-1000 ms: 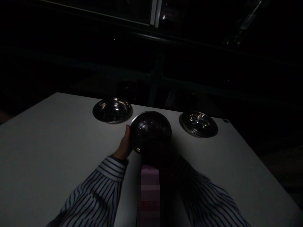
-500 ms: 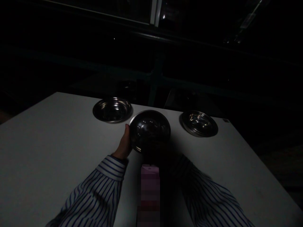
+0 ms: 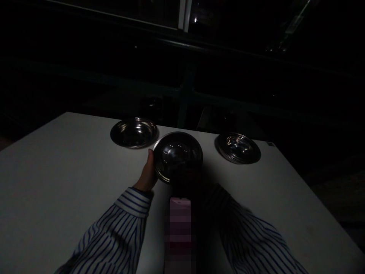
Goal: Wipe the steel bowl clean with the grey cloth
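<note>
My left hand [image 3: 146,173] grips the left rim of a shiny steel bowl [image 3: 178,154], which is tilted up off the white table [image 3: 57,171] with its hollow facing me. My right arm in a striped sleeve reaches toward the bowl's lower right side. The right hand itself is lost in deep shadow below the bowl, so its fingers do not show. A second steel bowl [image 3: 134,132] rests on the table to the left, and a third [image 3: 238,147] rests to the right.
The scene is very dark. A pink blurred patch [image 3: 179,232] lies between my forearms near the bottom. Beyond the table's far edge stand dim shelf or rack frames [image 3: 182,91]. The table's right edge slopes away toward the lower right.
The held bowl has shifted slightly left and away with my left hand, and it tilts a little more. The two resting bowls have not moved.
</note>
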Motion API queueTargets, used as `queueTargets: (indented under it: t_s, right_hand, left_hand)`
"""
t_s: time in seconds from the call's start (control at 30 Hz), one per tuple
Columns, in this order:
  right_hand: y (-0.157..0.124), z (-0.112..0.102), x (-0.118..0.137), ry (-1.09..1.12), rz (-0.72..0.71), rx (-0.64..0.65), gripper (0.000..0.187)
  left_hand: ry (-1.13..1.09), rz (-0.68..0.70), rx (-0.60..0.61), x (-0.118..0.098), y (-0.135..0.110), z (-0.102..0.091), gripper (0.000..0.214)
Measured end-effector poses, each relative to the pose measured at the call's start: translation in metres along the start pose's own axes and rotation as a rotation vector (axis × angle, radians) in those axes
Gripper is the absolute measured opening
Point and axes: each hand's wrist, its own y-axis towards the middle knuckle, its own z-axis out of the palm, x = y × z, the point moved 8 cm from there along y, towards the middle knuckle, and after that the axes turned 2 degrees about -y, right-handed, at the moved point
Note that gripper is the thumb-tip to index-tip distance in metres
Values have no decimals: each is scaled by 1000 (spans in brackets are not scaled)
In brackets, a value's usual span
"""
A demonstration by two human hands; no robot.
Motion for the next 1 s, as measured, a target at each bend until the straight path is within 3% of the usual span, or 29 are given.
queueTargets:
  t_s: [0.13, 0.4, 0.67, 0.83, 1.0]
  right_hand:
    - [-1, 4, -6, 5, -6, 12, 27]
    - [22, -26, 28, 31, 39, -55, 39]
    - [-11, -14, -1, -14, -45, -99, 30]
    - [-11, -13, 2, -49, -30, -134, 34]
    - [-8, -17, 5, 2, 31, -145, 31]
  left_hand:
    - [45, -34, -35, 4, 0, -3, 59]
    - [38, 21, 41, -4, -4, 4, 60]
    - [53, -10, 9, 0, 0, -1, 61]
    - [-6, -42, 146, -3, -7, 14, 64]
    - [-33, -15, 119, -6, -9, 15, 60]
